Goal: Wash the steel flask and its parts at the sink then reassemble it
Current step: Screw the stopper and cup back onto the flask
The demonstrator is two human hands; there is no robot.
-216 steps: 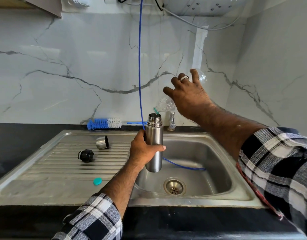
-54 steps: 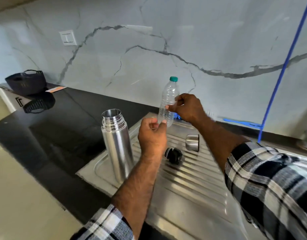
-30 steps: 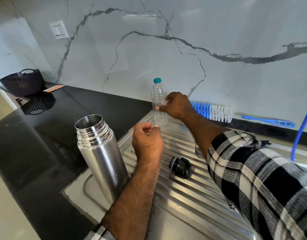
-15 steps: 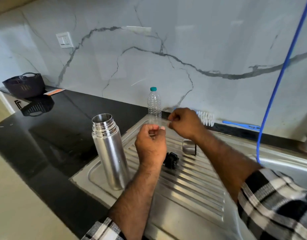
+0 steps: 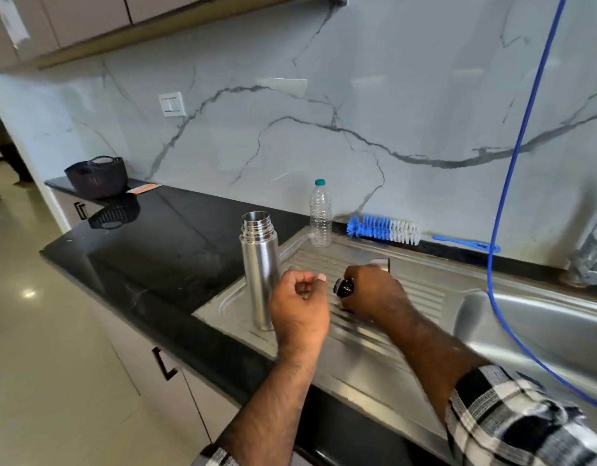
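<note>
Right hand point(image 5: 371, 294) has dropped from the plastic bottle point(image 5: 320, 213) and now grips the black stopper point(image 5: 344, 286) on the drainboard point(image 5: 384, 334), apparently starting reassembly; left hand point(image 5: 299, 306) curled empty beside upright open flask point(image 5: 260, 267).

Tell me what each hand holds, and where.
Right hand grips the black stopper around its body, on the drainboard. Left hand is curled, holding nothing visible.

text: none legible | flask point(image 5: 260, 270): bare steel, no brand showing | plastic bottle point(image 5: 320, 213): no label | wall switch point(image 5: 172, 103): unmarked (from where I stand)
</note>
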